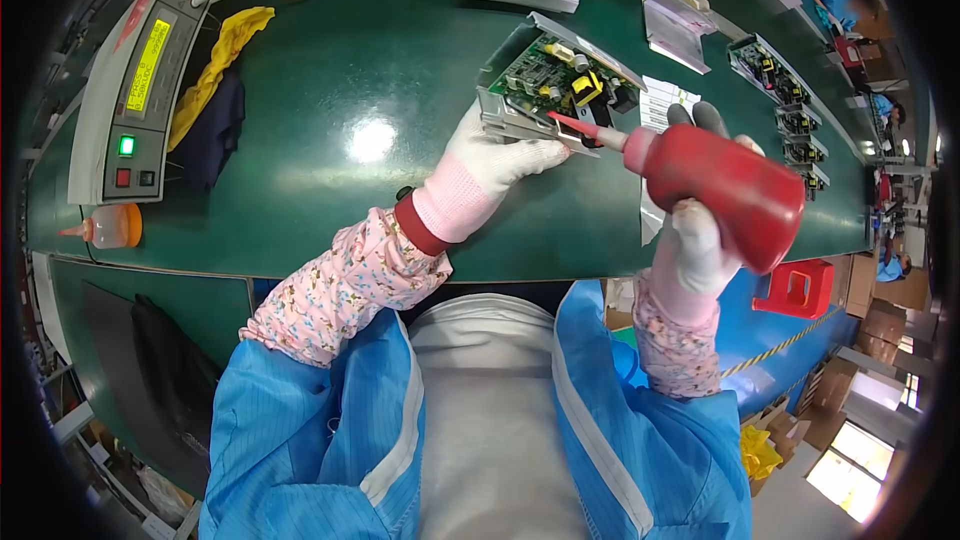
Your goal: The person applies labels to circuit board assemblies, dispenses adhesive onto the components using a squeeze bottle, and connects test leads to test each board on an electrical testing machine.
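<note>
- Left hand [488, 162]: fingers gripping bracket [512, 118]; board [535, 78] inside, over bench [330, 225].
- Right hand [698, 248]: fingers wrapped round bottle [728, 185]; nozzle [585, 128] at board's near edge, contact unclear.
- Advised: brace bracket, steady nozzle, squeeze lightly, avoid excess.

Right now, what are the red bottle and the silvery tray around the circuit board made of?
The red bottle looks like plastic: smooth, with a soft sheen and dark smudges. The silvery tray seems bare metal, perhaps aluminium: thin, bent walls, dull grey shine.
</note>
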The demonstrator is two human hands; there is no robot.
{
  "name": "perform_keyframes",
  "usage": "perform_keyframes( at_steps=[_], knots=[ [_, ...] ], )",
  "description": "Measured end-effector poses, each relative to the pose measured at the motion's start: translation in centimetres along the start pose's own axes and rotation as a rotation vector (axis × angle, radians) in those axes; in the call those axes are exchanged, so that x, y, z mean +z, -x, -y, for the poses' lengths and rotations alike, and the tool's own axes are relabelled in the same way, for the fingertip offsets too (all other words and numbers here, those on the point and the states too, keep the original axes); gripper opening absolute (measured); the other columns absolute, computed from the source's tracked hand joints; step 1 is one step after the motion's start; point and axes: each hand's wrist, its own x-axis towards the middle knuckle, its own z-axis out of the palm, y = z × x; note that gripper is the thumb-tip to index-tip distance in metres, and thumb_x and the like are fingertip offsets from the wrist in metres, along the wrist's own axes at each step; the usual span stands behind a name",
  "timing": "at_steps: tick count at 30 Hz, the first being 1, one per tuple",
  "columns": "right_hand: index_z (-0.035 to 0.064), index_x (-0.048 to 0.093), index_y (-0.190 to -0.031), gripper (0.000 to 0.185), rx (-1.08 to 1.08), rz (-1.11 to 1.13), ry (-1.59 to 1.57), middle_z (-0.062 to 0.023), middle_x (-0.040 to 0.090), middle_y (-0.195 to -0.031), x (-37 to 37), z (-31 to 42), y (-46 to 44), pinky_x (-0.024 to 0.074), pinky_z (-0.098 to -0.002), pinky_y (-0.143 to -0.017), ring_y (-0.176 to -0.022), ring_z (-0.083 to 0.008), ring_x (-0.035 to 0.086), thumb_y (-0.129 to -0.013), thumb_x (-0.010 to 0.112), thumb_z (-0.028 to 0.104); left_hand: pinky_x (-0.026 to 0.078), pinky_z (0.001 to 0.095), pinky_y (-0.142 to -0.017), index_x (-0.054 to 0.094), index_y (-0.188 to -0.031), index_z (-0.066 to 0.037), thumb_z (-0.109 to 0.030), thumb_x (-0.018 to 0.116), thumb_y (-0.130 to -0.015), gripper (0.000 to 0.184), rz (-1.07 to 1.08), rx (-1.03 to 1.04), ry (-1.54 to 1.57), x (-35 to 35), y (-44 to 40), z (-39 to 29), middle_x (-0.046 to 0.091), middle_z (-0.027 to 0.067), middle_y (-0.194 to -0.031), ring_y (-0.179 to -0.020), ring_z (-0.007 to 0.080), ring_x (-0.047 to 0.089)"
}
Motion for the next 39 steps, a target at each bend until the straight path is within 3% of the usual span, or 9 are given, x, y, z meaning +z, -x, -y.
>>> perform_keyframes(
  at_steps=[1, 6, 12, 17, 22, 27, 31, 39],
  knots=[
    [0.0054, 0.048, -0.140, 0.084, -0.066, -0.041, 0.047, -0.0201, 0.060, -0.129, 0.4, -0.3, 0.2, 0.0544, -0.0508, -0.097, -0.116, -0.0390, 0.062, -0.068, 0.091, 0.011, 0.056, 0.0270, -0.084, 0.068, -0.117, 0.003, 0.007, 0.068, -0.088, 0.029, -0.015, -0.012, 0.041, -0.1, 0.0, 0.1, 0.073, 0.0130, -0.109, -0.094, 0.0187, 0.070],
    [0.0052, 0.049, -0.139, 0.088, -0.064, -0.138, 0.106, -0.0174, 0.061, -0.127, 0.6, -1.0, 1.1, 0.0565, -0.0467, -0.095, -0.113, -0.0348, 0.064, -0.062, 0.093, 0.007, 0.058, 0.0280, -0.086, 0.056, -0.125, 0.001, 0.010, 0.069, -0.084, 0.044, -0.002, -0.033, 0.125, -0.4, -0.3, 0.9, 0.071, 0.0133, -0.111, -0.094, 0.0188, 0.071],
    [0.0042, 0.052, -0.136, 0.085, -0.093, -0.131, 0.124, -0.0161, 0.061, -0.126, 0.4, -1.1, 0.9, 0.0582, -0.0431, -0.092, -0.110, -0.0315, 0.066, -0.061, 0.092, 0.004, 0.058, 0.0277, -0.085, 0.056, -0.126, 0.000, 0.011, 0.071, -0.084, 0.046, -0.010, -0.036, 0.060, -0.2, -0.3, 0.9, 0.071, 0.0133, -0.111, -0.094, 0.0180, 0.071],
    [0.0034, 0.055, -0.133, 0.080, -0.189, -0.154, 0.203, -0.0165, 0.062, -0.126, 0.1, -1.4, 1.0, 0.0586, -0.0433, -0.090, -0.107, -0.0318, 0.067, -0.061, 0.090, 0.003, 0.057, 0.0272, -0.087, 0.064, -0.121, 0.004, 0.009, 0.068, -0.087, 0.036, -0.013, -0.012, 0.035, 0.1, -0.1, 0.9, 0.074, 0.0138, -0.109, -0.095, 0.0194, 0.071],
    [0.0034, 0.057, -0.131, 0.076, -0.122, -0.163, 0.275, -0.0169, 0.063, -0.124, -0.7, -1.5, 1.3, 0.0587, -0.0432, -0.090, -0.106, -0.0320, 0.067, -0.062, 0.089, 0.002, 0.058, 0.0272, -0.085, 0.055, -0.127, 0.000, 0.012, 0.072, -0.082, 0.050, -0.002, -0.059, 0.044, -0.2, -0.3, 0.9, 0.071, 0.0123, -0.111, -0.094, 0.0173, 0.070],
    [0.0040, 0.046, -0.140, 0.070, -0.116, -0.013, 0.328, -0.0214, 0.052, -0.140, -1.4, -1.5, 1.9, 0.0491, -0.0563, -0.104, -0.124, -0.0435, 0.057, -0.077, 0.075, 0.001, 0.058, 0.0270, -0.085, 0.055, -0.126, 0.000, 0.013, 0.072, -0.082, 0.049, -0.017, -0.058, 0.063, -0.1, -0.3, 1.0, 0.071, 0.0122, -0.111, -0.094, 0.0173, 0.071],
    [0.0040, 0.045, -0.142, 0.068, 0.160, -0.245, -0.221, -0.0229, 0.050, -0.142, 1.2, -0.5, 0.5, 0.0489, -0.0551, -0.105, -0.125, -0.0410, 0.058, -0.081, 0.076, 0.006, 0.058, 0.0279, -0.085, 0.055, -0.128, 0.000, 0.011, 0.071, -0.084, 0.049, 0.016, -0.018, 0.057, -0.3, -0.4, 1.5, 0.071, 0.0127, -0.111, -0.093, 0.0180, 0.071],
    [0.0039, 0.046, -0.139, 0.060, 0.306, -0.344, -0.626, -0.0239, 0.054, -0.138, -2.4, 2.1, 1.3, 0.0497, -0.0530, -0.105, -0.124, -0.0399, 0.058, -0.086, 0.073, 0.010, 0.058, 0.0320, -0.088, 0.057, -0.129, 0.002, 0.002, 0.065, -0.091, 0.039, 0.019, -0.035, 0.278, 0.8, -0.5, -0.7, 0.070, 0.0160, -0.114, -0.096, 0.0235, 0.071]
  ],
)
